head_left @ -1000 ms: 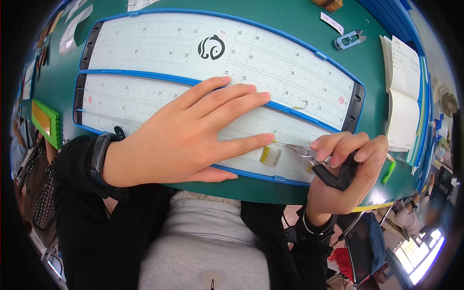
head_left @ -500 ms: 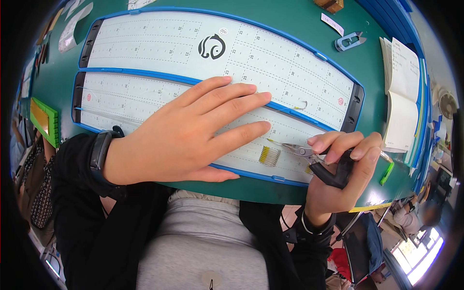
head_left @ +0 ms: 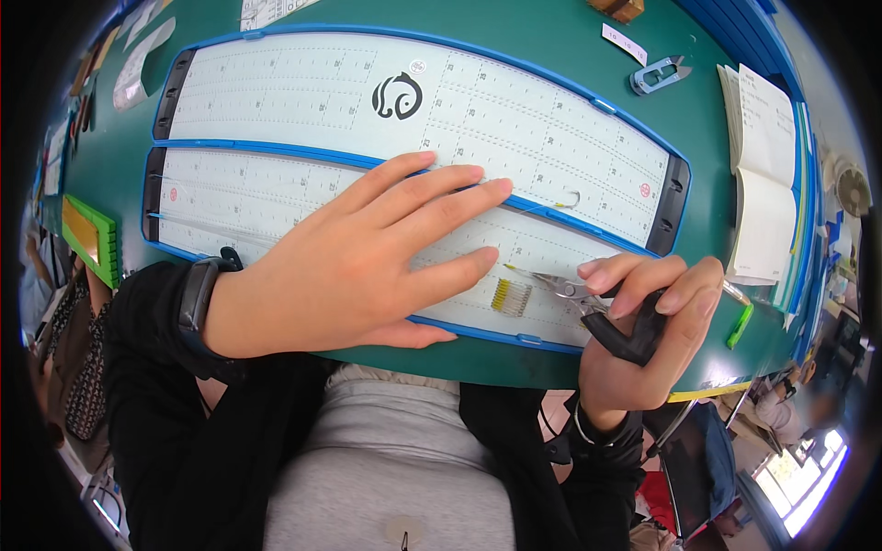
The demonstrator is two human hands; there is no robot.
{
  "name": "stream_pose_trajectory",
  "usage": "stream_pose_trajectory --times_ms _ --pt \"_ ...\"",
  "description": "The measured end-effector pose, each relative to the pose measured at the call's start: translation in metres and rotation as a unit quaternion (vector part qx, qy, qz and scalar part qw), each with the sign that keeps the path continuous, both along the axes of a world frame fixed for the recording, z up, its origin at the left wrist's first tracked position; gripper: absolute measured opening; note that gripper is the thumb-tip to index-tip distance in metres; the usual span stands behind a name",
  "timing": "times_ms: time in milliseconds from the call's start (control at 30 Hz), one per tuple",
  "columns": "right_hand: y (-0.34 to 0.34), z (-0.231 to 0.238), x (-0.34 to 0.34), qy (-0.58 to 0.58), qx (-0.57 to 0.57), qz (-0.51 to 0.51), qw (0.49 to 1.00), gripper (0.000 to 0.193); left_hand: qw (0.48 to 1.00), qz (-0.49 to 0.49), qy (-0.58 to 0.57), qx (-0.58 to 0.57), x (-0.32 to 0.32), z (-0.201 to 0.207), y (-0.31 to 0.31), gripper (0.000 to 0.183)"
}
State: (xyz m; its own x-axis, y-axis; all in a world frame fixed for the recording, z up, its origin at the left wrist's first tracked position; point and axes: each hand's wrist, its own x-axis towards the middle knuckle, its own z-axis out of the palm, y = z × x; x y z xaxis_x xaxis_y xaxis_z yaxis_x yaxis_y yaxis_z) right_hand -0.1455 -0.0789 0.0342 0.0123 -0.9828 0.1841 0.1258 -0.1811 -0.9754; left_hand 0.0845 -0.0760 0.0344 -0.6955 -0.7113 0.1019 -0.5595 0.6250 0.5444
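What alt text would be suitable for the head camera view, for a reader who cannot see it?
A person's right hand grips a black-handled pliers-like tool over an open, blue-edged case with white panels, its tips near a row of small yellow-ended pieces. The left hand is spread over the case, which lies on a green table.

Green surface (head_left: 703, 184), open blue-rimmed case (head_left: 276, 101) flat on it.
Beyond case's right half: brown block (head_left: 619, 8), pale paper strip (head_left: 625, 43), blue snips (head_left: 649, 82) near strip. Open notebook (head_left: 764, 220) at right; green pen (head_left: 740, 326) near its lower end.
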Motion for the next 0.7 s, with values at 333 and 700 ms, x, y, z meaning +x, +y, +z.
stream_pose_trajectory --times_ms 333,700 --pt "-0.0014 -0.0002 -0.0027 0.001 -0.018 0.016 1.000 0.032 1.000 -0.001 0.010 0.015 -0.0004 0.0023 -0.0054 0.058" --pt "-0.0001 0.0054 -0.0065 -0.058 -0.047 -0.027 0.997 0.030 0.999 0.005 0.027 0.026 0.0043 -0.0007 -0.0043 0.061"
